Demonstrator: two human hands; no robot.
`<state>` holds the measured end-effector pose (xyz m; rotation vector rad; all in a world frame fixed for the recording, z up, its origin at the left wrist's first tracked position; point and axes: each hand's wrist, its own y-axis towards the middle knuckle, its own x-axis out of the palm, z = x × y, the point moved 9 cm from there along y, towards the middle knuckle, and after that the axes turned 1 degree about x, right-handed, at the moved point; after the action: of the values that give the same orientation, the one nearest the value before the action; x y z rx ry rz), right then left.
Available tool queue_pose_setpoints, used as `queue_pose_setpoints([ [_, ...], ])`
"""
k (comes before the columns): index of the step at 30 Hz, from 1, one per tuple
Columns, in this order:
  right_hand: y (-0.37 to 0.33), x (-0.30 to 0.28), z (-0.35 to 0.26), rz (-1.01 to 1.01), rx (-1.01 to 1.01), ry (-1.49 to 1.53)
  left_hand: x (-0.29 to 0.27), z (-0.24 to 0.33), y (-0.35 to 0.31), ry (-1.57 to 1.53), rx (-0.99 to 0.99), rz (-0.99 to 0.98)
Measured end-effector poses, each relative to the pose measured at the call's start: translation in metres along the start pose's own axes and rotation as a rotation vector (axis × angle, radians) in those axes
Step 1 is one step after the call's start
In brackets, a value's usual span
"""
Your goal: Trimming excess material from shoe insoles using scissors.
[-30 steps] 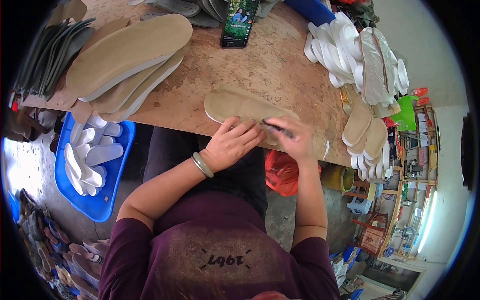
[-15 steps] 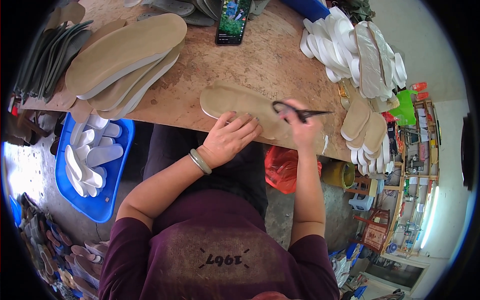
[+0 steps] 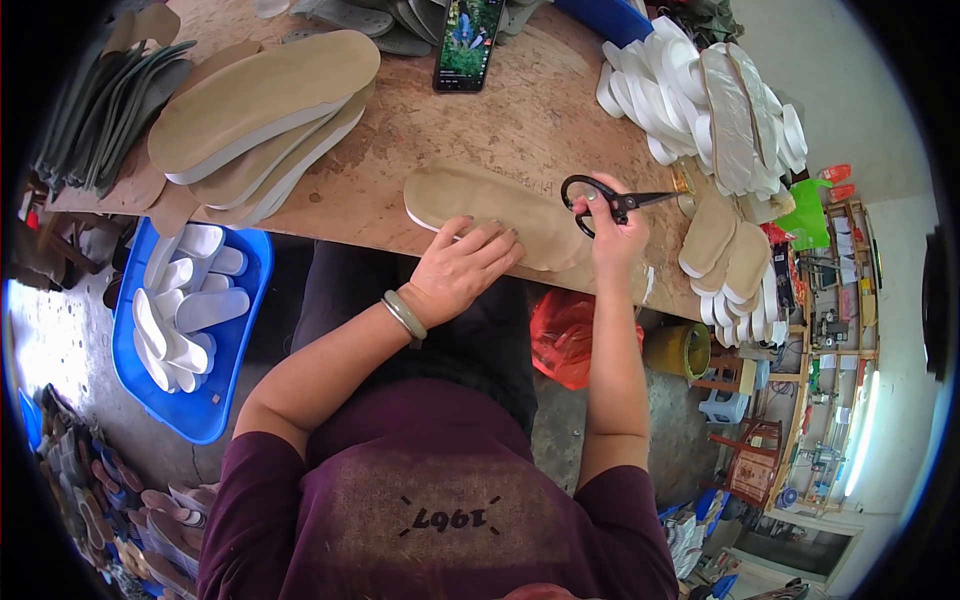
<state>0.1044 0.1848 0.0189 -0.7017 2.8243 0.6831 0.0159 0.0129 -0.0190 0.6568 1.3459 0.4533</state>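
Observation:
A tan-topped shoe sole (image 3: 480, 195) with a white side lies along the table's front edge, its covering spreading past the sole at the right end. My left hand (image 3: 470, 255) grips its near edge, fingers bent over the top and the thumb hidden. Just beyond the right end, my right hand (image 3: 615, 230) holds black-handled scissors (image 3: 625, 203) above the table. The blades look closed and point right. One handle loop sticks out left of my fingers, over the covering's far corner.
Larger tan soles (image 3: 260, 100) are stacked left, beside dark grey sheets (image 3: 110, 110). White soles (image 3: 650, 90) and small tan ones (image 3: 730, 250) occupy the right. A phone (image 3: 467, 45) lies at the back. Below stand a blue tub (image 3: 225, 405), a red bag (image 3: 565, 340) and a yellowish bucket (image 3: 680, 350).
My right hand and the scissors have moved slightly right, away from the sole, and the scissors are no longer blurred. My left hand stays on the sole.

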Motion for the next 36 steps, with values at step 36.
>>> queue_pose_setpoints([
  [36, -0.018, 0.012, 0.006, -0.19, 0.031, -0.324, -0.01, 0.001, 0.001, -0.034, -0.002, 0.014],
])
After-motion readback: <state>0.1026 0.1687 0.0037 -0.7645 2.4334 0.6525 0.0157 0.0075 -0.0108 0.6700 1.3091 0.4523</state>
